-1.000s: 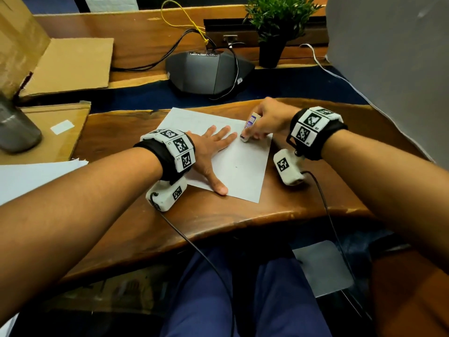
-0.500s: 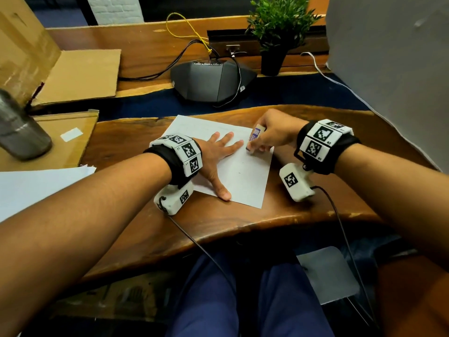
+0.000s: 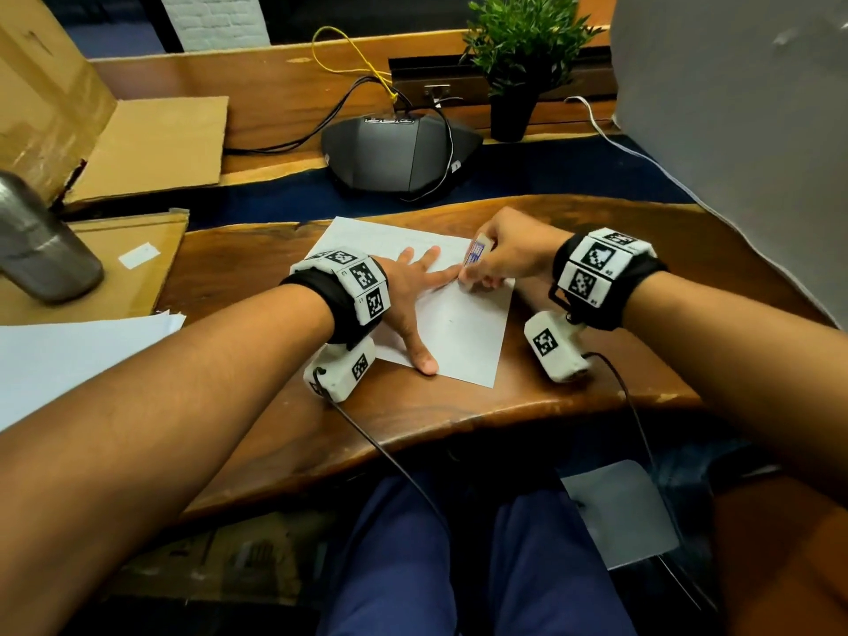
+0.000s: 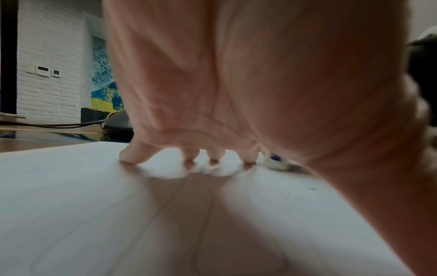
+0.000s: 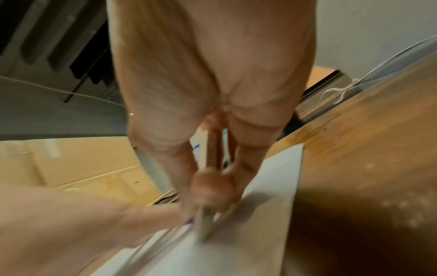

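A white sheet of paper [image 3: 463,328] lies on the wooden desk [image 3: 459,415]. My left hand [image 3: 415,291] lies flat on the sheet with straight, spread fingers; in the left wrist view its fingertips [image 4: 189,158] press the paper [image 4: 94,205]. My right hand [image 3: 504,257] pinches a small white eraser [image 3: 475,261] with a blue printed sleeve and holds its lower end on the paper by my left index fingertip. In the right wrist view the eraser [image 5: 203,220] stands on the sheet [image 5: 248,233], blurred. The eraser [image 4: 275,162] also shows in the left wrist view.
A black conference phone [image 3: 399,153] with cables sits behind the desk. A potted plant [image 3: 518,66] stands at the back right. Cardboard [image 3: 151,144] and a steel bottle [image 3: 36,241] lie at the left. Loose white sheets [image 3: 69,355] rest at the left edge. A grey panel [image 3: 743,130] stands at the right.
My right hand and the eraser have shifted slightly along the paper, towards my left index finger. My left hand has stayed flat on the sheet. The head view has tilted a little.
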`<state>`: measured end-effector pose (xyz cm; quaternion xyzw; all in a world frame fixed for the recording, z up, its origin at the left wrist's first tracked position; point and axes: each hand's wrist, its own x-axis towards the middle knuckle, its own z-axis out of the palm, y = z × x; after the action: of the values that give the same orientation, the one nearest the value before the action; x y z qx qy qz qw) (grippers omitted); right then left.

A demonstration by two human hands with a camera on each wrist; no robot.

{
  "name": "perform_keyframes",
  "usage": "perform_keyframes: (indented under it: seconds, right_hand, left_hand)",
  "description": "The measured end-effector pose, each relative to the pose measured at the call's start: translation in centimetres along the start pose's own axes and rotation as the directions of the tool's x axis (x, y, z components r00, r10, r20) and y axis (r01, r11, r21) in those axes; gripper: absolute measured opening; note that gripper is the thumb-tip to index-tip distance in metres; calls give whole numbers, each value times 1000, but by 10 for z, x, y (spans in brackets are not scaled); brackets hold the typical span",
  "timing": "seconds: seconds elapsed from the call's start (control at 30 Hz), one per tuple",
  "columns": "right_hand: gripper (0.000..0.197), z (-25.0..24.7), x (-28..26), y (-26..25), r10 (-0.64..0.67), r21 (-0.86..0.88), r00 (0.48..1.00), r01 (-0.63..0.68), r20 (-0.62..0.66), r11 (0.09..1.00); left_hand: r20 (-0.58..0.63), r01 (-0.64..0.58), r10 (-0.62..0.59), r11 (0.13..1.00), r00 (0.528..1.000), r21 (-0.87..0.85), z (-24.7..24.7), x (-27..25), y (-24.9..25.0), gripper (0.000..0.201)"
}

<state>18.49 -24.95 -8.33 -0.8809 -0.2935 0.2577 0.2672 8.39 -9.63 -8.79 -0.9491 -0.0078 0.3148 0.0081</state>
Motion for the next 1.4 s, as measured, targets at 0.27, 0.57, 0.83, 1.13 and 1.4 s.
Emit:
perform_keyframes:
  seconds: [0.27, 0.57, 0.83, 1.13, 1.4]
  right_hand:
    - [28, -5, 11, -2, 15, -42, 999, -17, -31, 999]
    - [27, -7, 13, 1, 14, -46, 1000, -13, 17, 999]
    - [23, -9, 4, 5, 1, -39, 1000, 0, 23, 999]
    - [25, -3, -10, 4, -42, -109, 991, 56, 128, 992]
    - [24, 0, -17, 1, -43, -107, 993, 54, 109, 993]
  left_hand:
    - [-4, 8, -8, 1000, 1000, 5, -1, -2, 4, 150]
    - [22, 34, -34, 999, 999, 28, -4, 3, 4, 153]
    - [21, 44, -45, 996, 999, 72, -7, 1, 10, 153]
    - [30, 72, -75, 993, 997, 89, -10, -2, 14, 153]
    - [27, 80, -83, 992, 996, 94, -11, -6, 17, 153]
